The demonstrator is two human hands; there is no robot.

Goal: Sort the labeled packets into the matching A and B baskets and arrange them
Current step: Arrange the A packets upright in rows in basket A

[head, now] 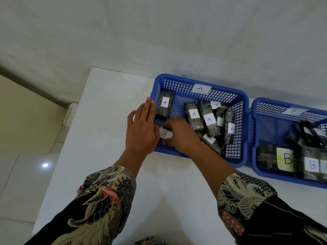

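While the left hand (141, 124) is laid flat against the outer left wall of the A basket (240, 124), its fingers straight and together, the basket appears to be steadied so that it cannot slide on the white bench (109, 106). Inside, at the near left corner, the right hand (180, 135) is lowered onto a packet (165, 135) of which little but a white label with a faint A is seen; the fingers are curled around it, and a grip is judged likely, though the exact hold is hidden by the hand itself. 1 A packet (165, 105) is already laid straight along the left wall, which suggests that a neat row is being started there and that the held packet is meant to go beside it. At the right of the same basket a loose heap of A packets (210, 121) lies at mixed angles, not yet arranged. Just to the right, the B basket (254, 161) is partly cut off by the picture edge; packets marked B (287, 159) are lined up along its near wall. Sorting is judged to be largely finished, with arranging in hand.
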